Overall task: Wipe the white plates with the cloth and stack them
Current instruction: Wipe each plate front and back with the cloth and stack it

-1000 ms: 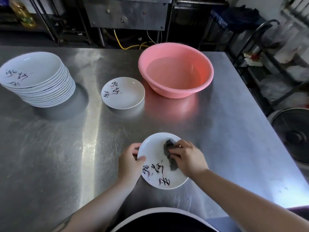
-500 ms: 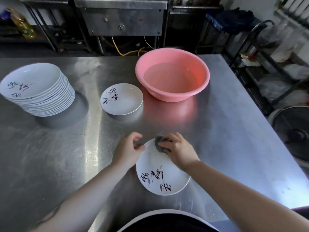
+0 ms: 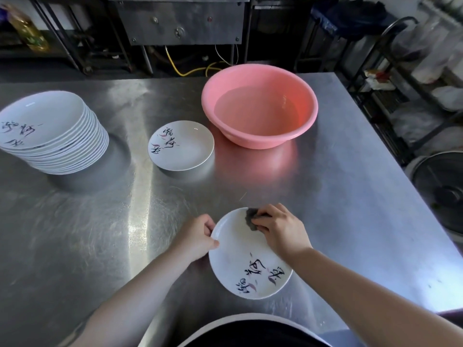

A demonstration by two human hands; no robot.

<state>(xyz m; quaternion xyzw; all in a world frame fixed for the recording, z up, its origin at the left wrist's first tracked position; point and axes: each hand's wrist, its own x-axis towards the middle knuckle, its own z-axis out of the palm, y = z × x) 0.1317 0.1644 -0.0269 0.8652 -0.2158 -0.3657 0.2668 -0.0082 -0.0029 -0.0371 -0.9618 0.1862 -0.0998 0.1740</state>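
Plate [image 3: 240, 256] round, glossy white; left fingers [image 3: 209, 230] pinch rim, right fingers [image 3: 265, 220] grip crumpled cloth [image 3: 251, 219].

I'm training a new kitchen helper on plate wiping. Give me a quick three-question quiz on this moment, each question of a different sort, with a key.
1. True or false: the right hand presses the dark cloth on the near side of the plate being wiped.
2. What does the left hand do? A) rests on the steel table B) pinches the plate's left rim C) dips in the pink basin
3. Fill in: the single plate lies between the stack of plates and the ____.

Key: 1 false, on the far side; 2 B; 3 pink basin.
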